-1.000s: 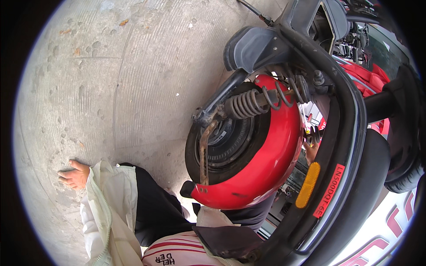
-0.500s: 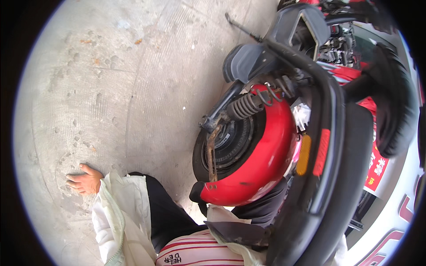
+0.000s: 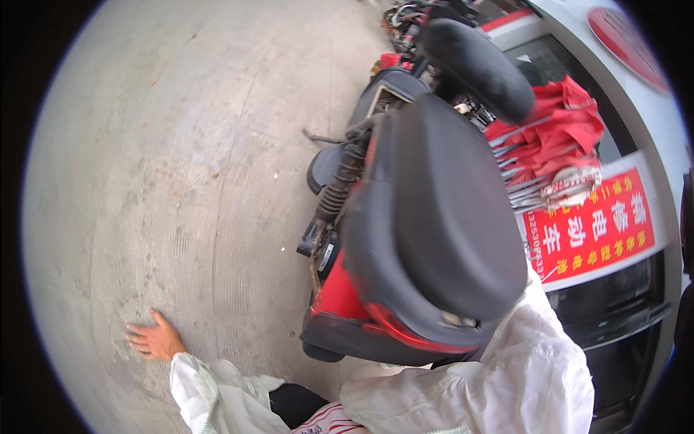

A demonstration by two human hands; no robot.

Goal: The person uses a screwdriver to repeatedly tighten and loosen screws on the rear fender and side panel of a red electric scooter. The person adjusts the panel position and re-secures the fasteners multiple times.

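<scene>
My left hand (image 3: pixel 155 337) is at the lower left with its fingers spread, on or just above the concrete ground (image 3: pixel 217 181). A red and black electric scooter (image 3: pixel 343 286) fills the middle, its padded black seat (image 3: pixel 455 224) toward me and a coil-spring shock absorber (image 3: pixel 338 188) on its left side. My right arm, in a white sleeve (image 3: pixel 538 362), reaches up along the scooter's right side; the hand is hidden behind the seat, so what it touches does not show.
More scooters or bikes (image 3: pixel 401 29) crowd the top centre. A folded red umbrella or canopy (image 3: pixel 560 116) with metal ribs lies at the right, beside a red and white sign (image 3: pixel 593 224) on a dark glass front (image 3: pixel 607 318). A round red sign (image 3: pixel 622 43) is at upper right.
The view has shifted from the rear wheel and underside to the seat top. My right sleeve has come into view along the scooter; the right hand seen earlier beside the wheel is now hidden.
</scene>
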